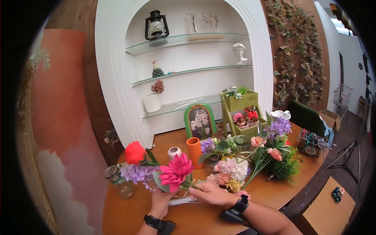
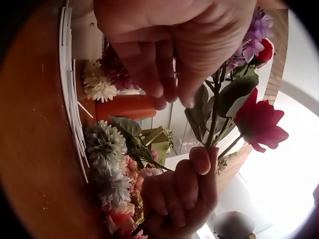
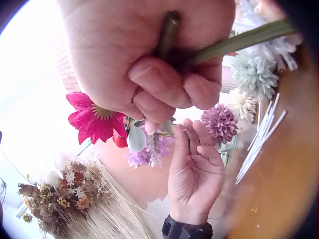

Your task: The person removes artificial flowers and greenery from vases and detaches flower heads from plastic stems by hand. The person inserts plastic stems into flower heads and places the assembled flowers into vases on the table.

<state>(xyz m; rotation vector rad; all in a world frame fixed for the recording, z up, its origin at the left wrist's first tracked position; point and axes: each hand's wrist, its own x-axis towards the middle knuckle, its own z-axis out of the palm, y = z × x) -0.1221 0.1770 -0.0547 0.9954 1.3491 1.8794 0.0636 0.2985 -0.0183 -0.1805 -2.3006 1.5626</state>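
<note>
My right hand (image 1: 213,193) grips green stems (image 3: 244,42), its fingers curled round them in both wrist views. From this hold rise a magenta flower (image 1: 176,171), a red flower (image 1: 135,152) and purple blossoms (image 1: 136,173), with green leaves (image 2: 239,94) among them. Just left of it, my left hand (image 1: 159,203) is beneath the blossoms. The right wrist view shows the left hand (image 3: 197,174) palm up, fingers loosely bent and spread, with a thin dark line across them. Whether its fingertips touch the stems, I cannot tell.
White sticks (image 1: 182,200) lie on the wooden table (image 1: 129,215). A glass jar (image 1: 124,187) stands left, an orange vase (image 1: 194,152) and a pinkish vase (image 1: 174,152) behind. Mixed flowers (image 1: 239,170), a green plant (image 1: 286,164) and a basket (image 1: 309,145) sit right.
</note>
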